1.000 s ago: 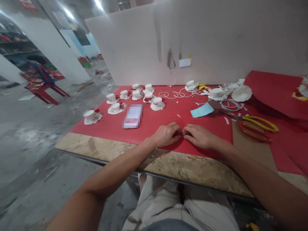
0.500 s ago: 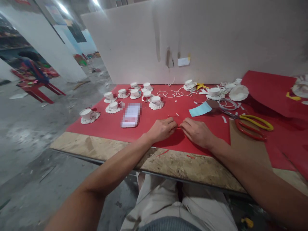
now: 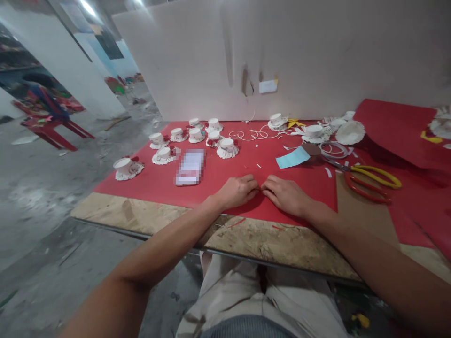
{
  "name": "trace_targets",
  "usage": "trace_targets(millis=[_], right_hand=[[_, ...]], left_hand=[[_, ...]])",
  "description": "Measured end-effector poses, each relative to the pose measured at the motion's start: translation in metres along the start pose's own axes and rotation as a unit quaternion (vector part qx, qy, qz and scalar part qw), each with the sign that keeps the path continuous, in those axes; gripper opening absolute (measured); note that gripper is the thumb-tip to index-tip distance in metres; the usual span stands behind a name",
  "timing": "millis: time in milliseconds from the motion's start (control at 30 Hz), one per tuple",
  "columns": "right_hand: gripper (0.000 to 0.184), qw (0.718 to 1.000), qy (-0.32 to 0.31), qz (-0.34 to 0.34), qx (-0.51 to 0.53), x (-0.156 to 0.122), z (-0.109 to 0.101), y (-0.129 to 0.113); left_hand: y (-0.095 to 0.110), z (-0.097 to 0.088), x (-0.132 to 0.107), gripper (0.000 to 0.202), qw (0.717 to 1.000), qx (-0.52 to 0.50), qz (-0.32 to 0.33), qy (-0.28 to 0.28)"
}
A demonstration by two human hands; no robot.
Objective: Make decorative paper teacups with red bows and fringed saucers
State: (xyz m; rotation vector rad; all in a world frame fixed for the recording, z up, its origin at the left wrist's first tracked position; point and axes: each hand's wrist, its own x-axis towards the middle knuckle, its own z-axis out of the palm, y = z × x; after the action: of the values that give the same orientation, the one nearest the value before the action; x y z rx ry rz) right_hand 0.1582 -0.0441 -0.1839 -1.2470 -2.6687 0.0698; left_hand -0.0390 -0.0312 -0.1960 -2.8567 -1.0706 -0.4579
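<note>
My left hand [image 3: 237, 191] and my right hand [image 3: 286, 194] rest on the red sheet [image 3: 225, 178] near the table's front edge. Their fingertips meet in a pinch on a small red piece that I cannot make out clearly. Both hands are closed with fingers curled. A phone [image 3: 190, 166] lies to the left of my left hand. Several small white paper cups on lacy saucers [image 3: 227, 148] stand further back on the left.
Scissors with yellow and red handles [image 3: 369, 178] lie to the right, beside a light blue paper piece [image 3: 293, 158] and white curled strips [image 3: 253, 135]. A raised red sheet [image 3: 398, 131] fills the back right. A white board [image 3: 282, 56] backs the table. Bare wooden tabletop [image 3: 260, 241] shows at the front.
The hands have stayed together in the same pinch, shifting only slightly. The view has drifted a little to the right and down.
</note>
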Motion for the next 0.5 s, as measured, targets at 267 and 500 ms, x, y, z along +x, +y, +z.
trace_targets(millis=[267,500], right_hand=[[0.016,0.998,-0.011,0.054,0.045,0.006,0.0,0.001],[0.019,0.992,-0.008,0.059,0.114,0.01,0.0,0.009]], left_hand=[[0.002,0.001,0.004,0.022,0.996,-0.048,-0.072,-0.005],[0.003,0.0,0.007,0.023,0.993,-0.065,-0.097,-0.018]])
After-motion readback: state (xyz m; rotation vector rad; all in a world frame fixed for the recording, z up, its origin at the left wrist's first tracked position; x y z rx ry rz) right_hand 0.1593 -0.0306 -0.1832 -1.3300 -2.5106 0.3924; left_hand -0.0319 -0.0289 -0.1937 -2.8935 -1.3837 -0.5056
